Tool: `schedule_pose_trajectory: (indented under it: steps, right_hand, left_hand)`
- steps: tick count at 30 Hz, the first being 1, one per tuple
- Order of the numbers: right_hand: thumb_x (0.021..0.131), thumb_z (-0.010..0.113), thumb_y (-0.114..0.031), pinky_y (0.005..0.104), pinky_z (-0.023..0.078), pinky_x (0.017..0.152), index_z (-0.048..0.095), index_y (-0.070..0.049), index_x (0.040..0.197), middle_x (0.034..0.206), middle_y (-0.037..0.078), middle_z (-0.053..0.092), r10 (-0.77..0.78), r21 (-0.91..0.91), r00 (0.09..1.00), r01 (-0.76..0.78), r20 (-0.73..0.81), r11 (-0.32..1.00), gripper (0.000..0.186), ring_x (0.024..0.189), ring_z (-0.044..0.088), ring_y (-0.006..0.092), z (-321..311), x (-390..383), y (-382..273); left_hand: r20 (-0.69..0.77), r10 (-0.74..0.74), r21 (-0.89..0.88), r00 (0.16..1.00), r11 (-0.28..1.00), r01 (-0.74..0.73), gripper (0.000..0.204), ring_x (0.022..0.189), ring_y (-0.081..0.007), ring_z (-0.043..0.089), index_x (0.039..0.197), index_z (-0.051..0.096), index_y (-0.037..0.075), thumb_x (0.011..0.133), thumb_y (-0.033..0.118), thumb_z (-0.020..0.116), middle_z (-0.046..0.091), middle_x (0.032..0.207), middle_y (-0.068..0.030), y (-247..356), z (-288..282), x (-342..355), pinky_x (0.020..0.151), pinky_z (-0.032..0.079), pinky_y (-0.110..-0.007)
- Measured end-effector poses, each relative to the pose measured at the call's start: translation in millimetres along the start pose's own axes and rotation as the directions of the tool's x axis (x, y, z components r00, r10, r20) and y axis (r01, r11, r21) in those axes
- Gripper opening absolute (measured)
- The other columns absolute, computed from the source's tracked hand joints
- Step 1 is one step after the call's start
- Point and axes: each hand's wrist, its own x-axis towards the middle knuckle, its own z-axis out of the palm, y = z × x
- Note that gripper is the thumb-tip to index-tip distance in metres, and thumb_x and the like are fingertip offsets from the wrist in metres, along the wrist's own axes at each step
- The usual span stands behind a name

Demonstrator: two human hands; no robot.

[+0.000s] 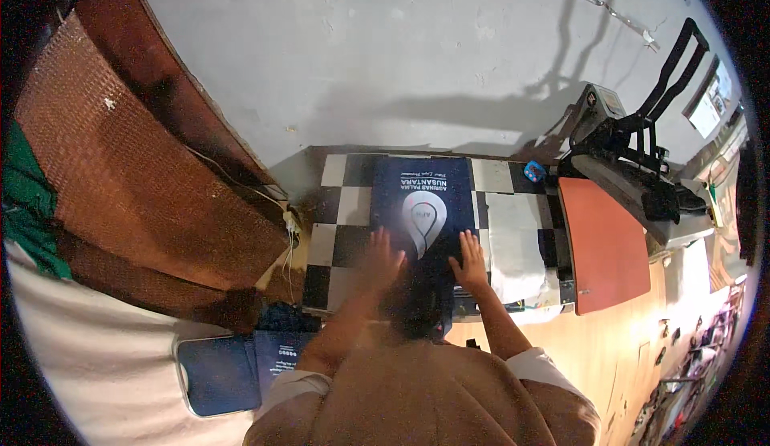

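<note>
So both hands are palm-down here: the left hand [387, 261] is on the left side of a dark navy bag [429, 205], or what looks like one, and the right hand [470, 265] is at its right side. Neither grip is pinching anything, both are spread with the thumbs out toward the middle. The bag lies flat on a black-and-white checked worktop [350, 241], running from the far edge toward the near edge, with a white drop-shaped print and white lettering. Can't see its opening, so no clue whether there's anything inside. Just right of it there's a white sheet [513, 241], reaching toward the near edge, and a little blue thing [534, 172] sits by the far right corner. Past the right edge you've got a flat orange-red board [605, 245] next to a grey machine [618, 181] with a long black handle. Off the left edge there's a white power strip [290, 221] beside a brown woven panel [144, 165]. Down left of the near left corner is another printed navy bag [277, 354], contents hidden, just beside a rounded dark-blue panel [216, 375] with a pale rim; can't tell if that's a tray.
</note>
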Motion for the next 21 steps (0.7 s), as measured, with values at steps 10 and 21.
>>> schedule_pose_trajectory:
  steps: [10,21]
  right_hand:
    - [0.088,0.066,-0.013,0.0445,0.024,0.117,0.021,-0.002,0.153,0.156,0.024,0.025,0.189,0.165,0.981,-0.178,-0.053,0.97,0.079,0.144,0.024,0.0415,12,-58,9]
    - [0.092,0.06,-0.014,0.0419,0.032,0.114,0.033,0.001,0.147,0.147,0.026,0.04,0.42,0.432,0.896,-0.325,-0.144,0.841,0.063,0.137,0.038,0.0414,14,-80,-5]
  left_hand:
    - [0.114,-0.036,0.145,0.993,0.989,0.02,0.093,0.145,-0.0479,0.016,0.154,0.016,0.001,0.091,0.057,0.056,0.016,0.16,-0.0231,-25,-24,-72,0.114,0.019,-0.06]
    - [0.045,-0.037,-0.187,0.998,0.981,0.045,0.094,0.139,-0.0438,0.033,0.151,0.023,-0.002,0.087,0.052,0.065,0.035,0.149,-0.0287,-31,-30,-97,0.115,0.025,-0.051]
